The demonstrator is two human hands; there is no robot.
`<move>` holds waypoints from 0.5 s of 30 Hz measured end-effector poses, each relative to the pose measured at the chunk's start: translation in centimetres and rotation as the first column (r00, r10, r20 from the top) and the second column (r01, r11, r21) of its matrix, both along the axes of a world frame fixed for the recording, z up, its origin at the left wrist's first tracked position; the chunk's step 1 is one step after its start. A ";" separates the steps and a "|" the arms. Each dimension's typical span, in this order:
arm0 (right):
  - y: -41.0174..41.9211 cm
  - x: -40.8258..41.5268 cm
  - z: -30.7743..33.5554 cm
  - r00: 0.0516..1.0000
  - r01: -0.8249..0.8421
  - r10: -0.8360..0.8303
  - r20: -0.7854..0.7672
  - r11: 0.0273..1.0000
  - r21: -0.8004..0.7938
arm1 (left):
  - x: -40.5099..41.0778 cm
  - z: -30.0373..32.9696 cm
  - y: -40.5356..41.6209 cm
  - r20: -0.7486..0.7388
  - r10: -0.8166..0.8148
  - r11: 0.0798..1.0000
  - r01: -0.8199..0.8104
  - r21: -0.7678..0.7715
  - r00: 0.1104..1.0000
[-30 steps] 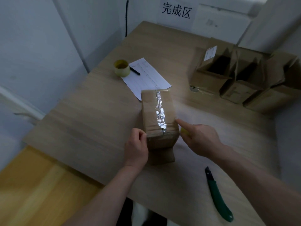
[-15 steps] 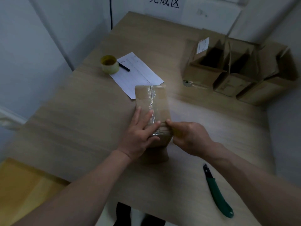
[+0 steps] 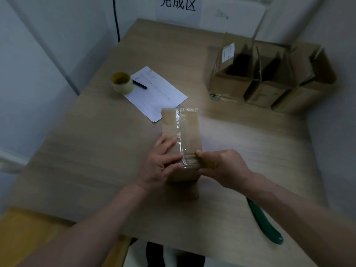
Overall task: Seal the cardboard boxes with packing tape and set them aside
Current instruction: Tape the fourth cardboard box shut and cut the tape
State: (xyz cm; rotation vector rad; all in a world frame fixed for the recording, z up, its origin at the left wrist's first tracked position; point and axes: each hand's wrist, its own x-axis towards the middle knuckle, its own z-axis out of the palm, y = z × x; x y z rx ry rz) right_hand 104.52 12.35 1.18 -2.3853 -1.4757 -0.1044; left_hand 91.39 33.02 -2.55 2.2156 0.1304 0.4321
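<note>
While my left hand (image 3: pixel 160 162) lies flat on the box (image 3: pixel 181 143), fingers spread, I should press the tape strip (image 3: pixel 180 139) down firmly. My right hand (image 3: pixel 221 166) curls round a yellowish roll at the box's near right edge; keep it taut.

green-handled knife (image 3: pixel 266 224) blade hidden under right forearm; wall sign (image 3: pixel 178 4) cropped at top

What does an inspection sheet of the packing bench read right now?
Surface: wooden table.
Job's things: taped box, clear strip along its top; tape roll far left; open boxes far right.
Clutter: paper sheet with pen; green knife near right.
Grips: left hand flat on the tape; right hand curled at the box's near right edge.
Cables: black cable on wall.
Surroundings: wall sign.
</note>
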 end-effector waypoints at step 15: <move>-0.7 -2.2 -0.7 0.984 0.070 -0.061 -0.164 0.996 0.052 | -0.6 2.3 -5.0 -0.329 0.430 0.889 -0.458 -0.009 0.841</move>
